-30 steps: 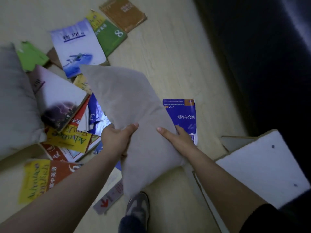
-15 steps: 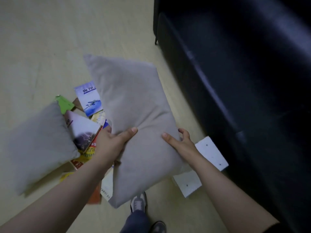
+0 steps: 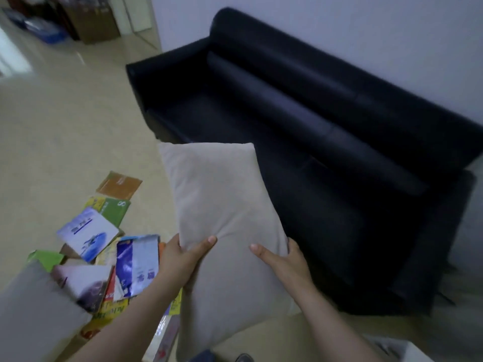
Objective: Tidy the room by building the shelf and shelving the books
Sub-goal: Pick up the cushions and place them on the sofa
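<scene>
I hold a beige cushion upright in front of me, lifted off the floor. My left hand grips its left edge with the thumb across the front. My right hand grips its right edge, thumb on the front and fingers behind. Several books lie scattered on the pale floor at the lower left, among them a blue-and-white one, a green one and a brown one. A white shelf board shows at the bottom right corner.
A black sofa stands against the white wall, right behind the cushion. A second grey cushion lies at the lower left over the books. Cardboard boxes stand far back left. My shoe is at the bottom edge.
The cushion has been raised from the book pile and carried right toward the sofa. My view has lifted, so the whole sofa and the wall now show.
</scene>
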The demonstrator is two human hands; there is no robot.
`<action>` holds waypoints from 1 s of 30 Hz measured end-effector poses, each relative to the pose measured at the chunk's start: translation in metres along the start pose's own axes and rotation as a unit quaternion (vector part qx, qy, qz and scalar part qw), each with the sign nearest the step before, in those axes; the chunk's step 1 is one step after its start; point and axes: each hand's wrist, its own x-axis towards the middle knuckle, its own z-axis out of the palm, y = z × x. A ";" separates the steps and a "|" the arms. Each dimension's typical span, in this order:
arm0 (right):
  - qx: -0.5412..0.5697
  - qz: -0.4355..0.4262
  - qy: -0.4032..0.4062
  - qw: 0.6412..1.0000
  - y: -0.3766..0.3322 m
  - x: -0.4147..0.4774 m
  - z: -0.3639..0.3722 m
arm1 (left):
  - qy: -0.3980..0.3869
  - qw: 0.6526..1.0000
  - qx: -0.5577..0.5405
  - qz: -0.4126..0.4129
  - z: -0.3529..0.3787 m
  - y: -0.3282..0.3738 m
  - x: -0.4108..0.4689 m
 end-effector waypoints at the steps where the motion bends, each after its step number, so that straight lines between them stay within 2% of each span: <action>1: 0.008 -0.001 0.010 1.000 -0.002 -0.009 -0.016 | -0.012 1.000 0.006 0.017 0.011 0.013 -0.007; 8: 0.082 -0.012 0.139 0.987 0.000 -0.066 -0.127 | -0.109 0.986 0.061 0.111 0.091 0.101 -0.063; 15: 0.142 -0.072 0.203 0.966 -0.001 -0.106 -0.232 | -0.172 0.967 0.069 0.178 0.170 0.165 -0.113; 23: 0.163 -0.074 0.210 0.961 -0.004 -0.117 -0.316 | -0.222 0.942 0.075 0.240 0.223 0.221 -0.148; 27: 0.254 -0.048 0.146 0.955 -0.002 -0.102 -0.333 | -0.222 0.939 0.069 0.255 0.246 0.236 -0.149; 30: 0.301 -0.039 0.135 0.943 -0.007 -0.081 -0.345 | -0.222 0.936 0.070 0.265 0.263 0.246 -0.134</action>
